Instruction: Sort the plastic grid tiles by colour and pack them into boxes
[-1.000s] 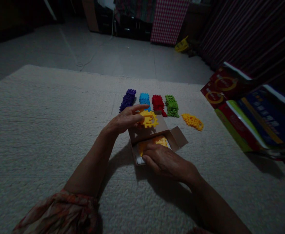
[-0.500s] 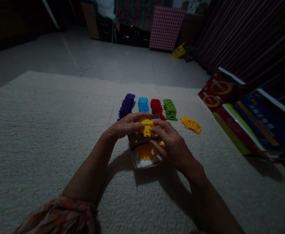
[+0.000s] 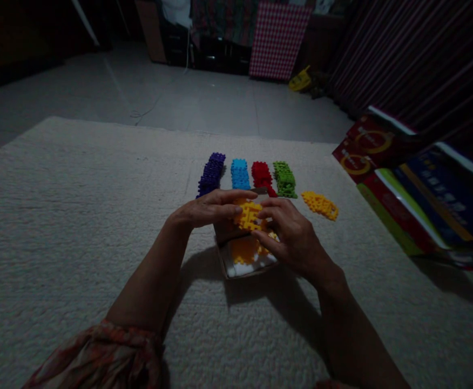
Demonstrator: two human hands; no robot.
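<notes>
Yellow interlocking pieces (image 3: 249,216) are held between my two hands, above an open box (image 3: 225,265). My left hand (image 3: 212,208) grips them from the left, its fingers stretched over the top and its thumb along the near side. On the right, my right hand (image 3: 287,229) holds their other edge with bent fingers and thumb. More yellow pieces (image 3: 243,251) lie inside the box on a white surface. The far part of the box is partly hidden behind my hands.
Beyond the box lie rows of purple (image 3: 212,173), blue (image 3: 240,174), red (image 3: 262,175) and green pieces (image 3: 285,179). A yellow row (image 3: 319,205) sits to their right. Red boxes (image 3: 366,143) and a blue package (image 3: 443,189) stand at the right on the pale mat (image 3: 99,216).
The held yellow pieces have turned, showing more of their flat face, and sit slightly further right. My right hand has shifted a little rightward. The whole view has moved slightly.
</notes>
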